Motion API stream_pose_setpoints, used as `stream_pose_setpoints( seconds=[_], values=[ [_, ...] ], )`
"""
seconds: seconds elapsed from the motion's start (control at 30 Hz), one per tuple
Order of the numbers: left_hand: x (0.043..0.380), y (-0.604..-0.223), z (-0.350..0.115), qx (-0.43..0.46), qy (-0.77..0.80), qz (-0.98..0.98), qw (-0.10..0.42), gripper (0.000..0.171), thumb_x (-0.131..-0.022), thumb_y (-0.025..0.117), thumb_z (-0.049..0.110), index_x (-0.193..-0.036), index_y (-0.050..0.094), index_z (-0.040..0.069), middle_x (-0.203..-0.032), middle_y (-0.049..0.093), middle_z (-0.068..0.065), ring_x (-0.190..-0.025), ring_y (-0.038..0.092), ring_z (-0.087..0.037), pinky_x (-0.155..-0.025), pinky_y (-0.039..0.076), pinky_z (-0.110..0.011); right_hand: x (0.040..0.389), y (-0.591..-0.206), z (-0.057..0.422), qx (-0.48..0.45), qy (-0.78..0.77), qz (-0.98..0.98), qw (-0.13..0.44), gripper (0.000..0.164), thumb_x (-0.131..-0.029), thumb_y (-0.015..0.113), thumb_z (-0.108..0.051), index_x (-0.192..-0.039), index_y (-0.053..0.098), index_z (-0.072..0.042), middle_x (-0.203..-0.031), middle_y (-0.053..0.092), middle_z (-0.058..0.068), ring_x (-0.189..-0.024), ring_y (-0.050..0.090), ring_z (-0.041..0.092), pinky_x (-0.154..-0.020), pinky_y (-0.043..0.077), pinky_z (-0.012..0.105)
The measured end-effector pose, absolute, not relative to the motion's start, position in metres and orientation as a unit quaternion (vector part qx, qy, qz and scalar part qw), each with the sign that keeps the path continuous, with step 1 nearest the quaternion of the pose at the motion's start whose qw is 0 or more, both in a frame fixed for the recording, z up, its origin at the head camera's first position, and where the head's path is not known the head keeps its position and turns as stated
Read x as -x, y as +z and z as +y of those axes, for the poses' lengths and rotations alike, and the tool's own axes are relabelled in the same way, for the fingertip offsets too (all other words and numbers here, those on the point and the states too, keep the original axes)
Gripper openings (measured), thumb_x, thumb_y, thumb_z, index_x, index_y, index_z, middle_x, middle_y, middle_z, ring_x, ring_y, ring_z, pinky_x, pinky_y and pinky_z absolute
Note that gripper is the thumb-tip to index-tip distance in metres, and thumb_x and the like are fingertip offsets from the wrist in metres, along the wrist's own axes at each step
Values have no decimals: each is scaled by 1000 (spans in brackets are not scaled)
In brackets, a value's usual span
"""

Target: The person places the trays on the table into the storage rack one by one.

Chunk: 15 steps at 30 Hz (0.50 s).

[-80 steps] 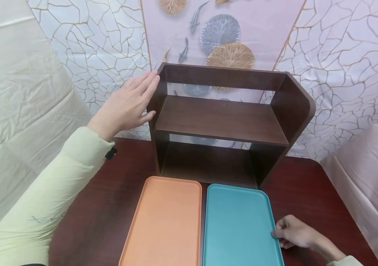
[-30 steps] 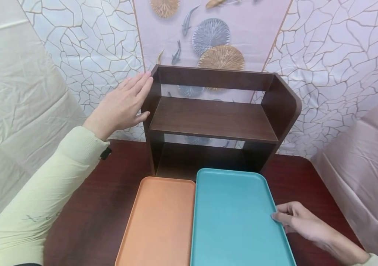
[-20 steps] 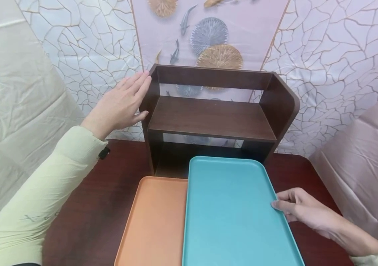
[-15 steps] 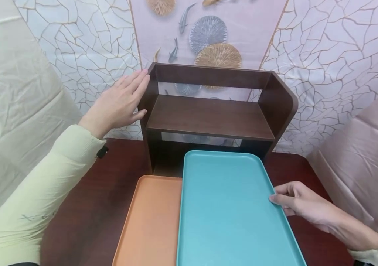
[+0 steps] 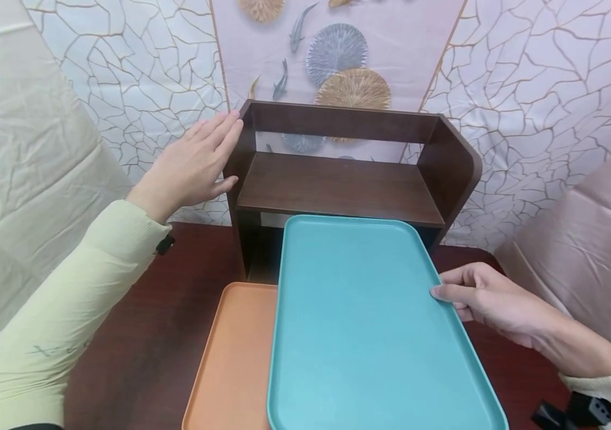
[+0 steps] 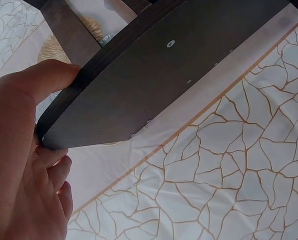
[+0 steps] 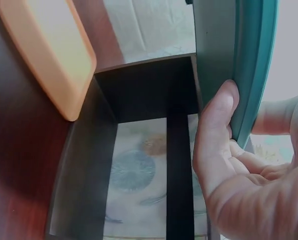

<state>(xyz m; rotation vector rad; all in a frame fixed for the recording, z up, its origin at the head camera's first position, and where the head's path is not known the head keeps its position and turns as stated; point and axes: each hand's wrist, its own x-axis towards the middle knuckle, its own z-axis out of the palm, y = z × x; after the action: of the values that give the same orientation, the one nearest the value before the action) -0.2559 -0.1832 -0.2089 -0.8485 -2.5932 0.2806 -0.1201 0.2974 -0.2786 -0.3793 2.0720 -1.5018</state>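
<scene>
My right hand (image 5: 490, 301) pinches the right rim of a teal rectangular tray (image 5: 370, 322), thumb on top and fingers beneath. The tray is raised in front of a dark brown two-tier shelf (image 5: 337, 185), covering much of its lower opening. In the right wrist view, the tray's edge (image 7: 253, 65) sits between thumb and fingers, and the shelf's lower compartment (image 7: 144, 90) shows beside it. My left hand (image 5: 192, 161) rests with straight fingers against the shelf's left side panel. In the left wrist view, its thumb (image 6: 54, 75) touches the panel's edge (image 6: 74, 95).
An orange tray (image 5: 232, 358) lies on the dark red table (image 5: 138, 334), partly hidden by the teal one. Patterned cloth (image 5: 542, 119) hangs behind the shelf, with pale fabric (image 5: 31, 149) at the left and pinkish fabric (image 5: 595, 257) at the right.
The right hand has raised the teal tray off the table and moved it forward and left, over part of the orange tray. The left hand has stayed at the shelf.
</scene>
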Motion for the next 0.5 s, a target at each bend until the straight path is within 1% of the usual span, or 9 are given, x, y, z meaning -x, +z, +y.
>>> stream_pose_setpoints(
  seconds=[0.07, 0.13, 0.2, 0.3, 0.43, 0.5],
  values=[
    [256, -209, -183, 304, 101, -927, 198, 89, -103, 62, 34, -165, 16, -9, -175, 17, -25, -164, 20, -41, -134, 22, -57, 124, -274, 295, 135, -559, 773, 268, 27, -109, 50, -9, -119, 70, 6, -86, 77, 1, -83, 76, 12, -84, 67, 35],
    [256, -208, -183, 304, 102, -926, 197, 88, -103, 61, 34, -165, 16, -9, -175, 17, -26, -164, 20, -41, -134, 22, -57, 128, -270, 292, 128, -557, 777, 262, 26, -109, 51, -10, -117, 70, 6, -83, 76, 1, -82, 75, 10, -84, 67, 34],
    [256, -207, -183, 304, 102, -926, 197, 88, -103, 61, 34, -165, 15, -9, -175, 17, -26, -164, 20, -41, -134, 21, -57, 133, -267, 288, 120, -557, 781, 256, 26, -109, 51, -10, -117, 70, 6, -88, 78, 2, -86, 77, 11, -85, 67, 33],
    [256, -207, -183, 303, 103, -927, 196, 89, -103, 61, 34, -165, 15, -9, -176, 16, -25, -164, 19, -41, -134, 20, -56, 143, -262, 280, 108, -550, 791, 245, 25, -109, 51, -11, -113, 70, 6, -92, 79, 2, -87, 78, 11, -85, 66, 32],
    [257, -208, -184, 302, 101, -929, 191, 89, -103, 61, 34, -166, 13, -9, -176, 14, -25, -164, 18, -41, -135, 19, -56, 157, -255, 267, 88, -538, 807, 226, 27, -109, 51, -13, -110, 69, 8, -89, 77, 2, -84, 76, 10, -85, 66, 31],
    [257, -209, -184, 304, 99, -928, 192, 89, -103, 61, 34, -166, 13, -8, -176, 15, -25, -164, 18, -41, -135, 20, -57, 164, -251, 261, 78, -536, 813, 215, 29, -109, 51, -12, -113, 67, 11, -90, 77, 2, -84, 76, 10, -86, 66, 31]
  ],
)
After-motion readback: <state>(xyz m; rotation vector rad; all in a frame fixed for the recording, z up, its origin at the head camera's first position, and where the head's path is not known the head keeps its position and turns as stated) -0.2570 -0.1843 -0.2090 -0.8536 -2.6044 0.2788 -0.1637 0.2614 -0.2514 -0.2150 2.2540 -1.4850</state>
